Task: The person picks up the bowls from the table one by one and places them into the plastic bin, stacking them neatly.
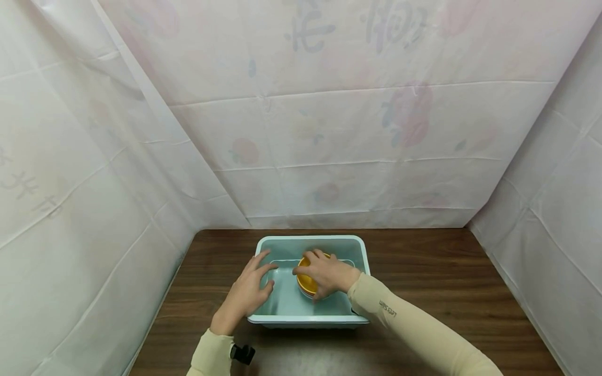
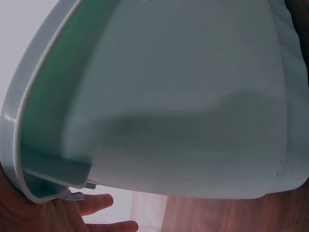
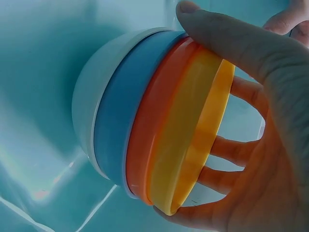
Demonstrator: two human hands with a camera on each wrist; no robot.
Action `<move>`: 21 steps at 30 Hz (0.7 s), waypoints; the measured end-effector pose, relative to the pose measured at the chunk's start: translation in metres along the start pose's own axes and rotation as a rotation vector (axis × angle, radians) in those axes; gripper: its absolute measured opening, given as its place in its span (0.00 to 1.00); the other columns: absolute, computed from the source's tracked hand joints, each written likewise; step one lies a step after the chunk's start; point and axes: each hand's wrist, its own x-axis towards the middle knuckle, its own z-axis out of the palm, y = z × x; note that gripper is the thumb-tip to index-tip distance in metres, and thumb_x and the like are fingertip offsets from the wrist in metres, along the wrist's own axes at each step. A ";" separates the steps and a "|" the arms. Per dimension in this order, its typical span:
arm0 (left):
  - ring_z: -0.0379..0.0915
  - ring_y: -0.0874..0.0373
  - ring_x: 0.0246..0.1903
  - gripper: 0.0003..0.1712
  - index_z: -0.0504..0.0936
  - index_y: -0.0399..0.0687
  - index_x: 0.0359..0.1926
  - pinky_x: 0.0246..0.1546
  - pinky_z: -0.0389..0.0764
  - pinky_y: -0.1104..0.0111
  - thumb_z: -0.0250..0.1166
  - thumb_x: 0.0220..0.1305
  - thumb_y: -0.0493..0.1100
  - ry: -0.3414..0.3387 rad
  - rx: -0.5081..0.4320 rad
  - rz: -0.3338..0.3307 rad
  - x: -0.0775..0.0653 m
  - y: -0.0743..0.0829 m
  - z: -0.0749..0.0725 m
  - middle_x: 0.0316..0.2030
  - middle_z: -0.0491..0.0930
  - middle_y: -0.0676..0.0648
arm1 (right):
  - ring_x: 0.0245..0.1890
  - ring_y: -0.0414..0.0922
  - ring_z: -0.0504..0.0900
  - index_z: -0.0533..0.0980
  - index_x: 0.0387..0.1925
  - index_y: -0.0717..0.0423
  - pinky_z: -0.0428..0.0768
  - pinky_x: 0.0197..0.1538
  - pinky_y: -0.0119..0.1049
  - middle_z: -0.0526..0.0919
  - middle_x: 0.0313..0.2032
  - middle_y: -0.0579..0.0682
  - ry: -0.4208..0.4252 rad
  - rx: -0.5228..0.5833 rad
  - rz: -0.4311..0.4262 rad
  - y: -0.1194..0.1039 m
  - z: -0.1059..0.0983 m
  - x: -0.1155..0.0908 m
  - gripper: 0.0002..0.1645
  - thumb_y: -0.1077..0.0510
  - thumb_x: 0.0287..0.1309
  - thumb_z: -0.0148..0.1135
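A stack of nested bowls (image 1: 307, 284) sits inside a pale green basin (image 1: 310, 319). The right wrist view shows a yellow bowl (image 3: 188, 125) innermost, then an orange bowl (image 3: 155, 125), a blue bowl (image 3: 120, 116) and a white bowl (image 3: 89, 101) outermost. My right hand (image 1: 329, 274) spans the stack's mouth and grips its rim, with the thumb (image 3: 217, 29) on one side and fingers on the other. My left hand (image 1: 249, 292) hovers at the basin's left rim, fingers spread and holding nothing. In the left wrist view, the basin's outer wall (image 2: 183, 87) covers part of that hand.
The basin stands on a dark wooden table (image 1: 423, 292), near its middle. White printed sheets (image 1: 329, 130) hang behind the table and along both sides. A small black device (image 1: 243, 354) is strapped at the left wrist.
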 end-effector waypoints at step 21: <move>0.55 0.40 0.77 0.21 0.84 0.51 0.61 0.66 0.74 0.41 0.68 0.69 0.45 0.014 -0.005 0.014 0.001 0.000 0.001 0.78 0.60 0.45 | 0.69 0.55 0.68 0.65 0.75 0.32 0.83 0.54 0.57 0.66 0.71 0.54 -0.016 -0.014 0.043 0.000 0.004 0.003 0.57 0.33 0.43 0.81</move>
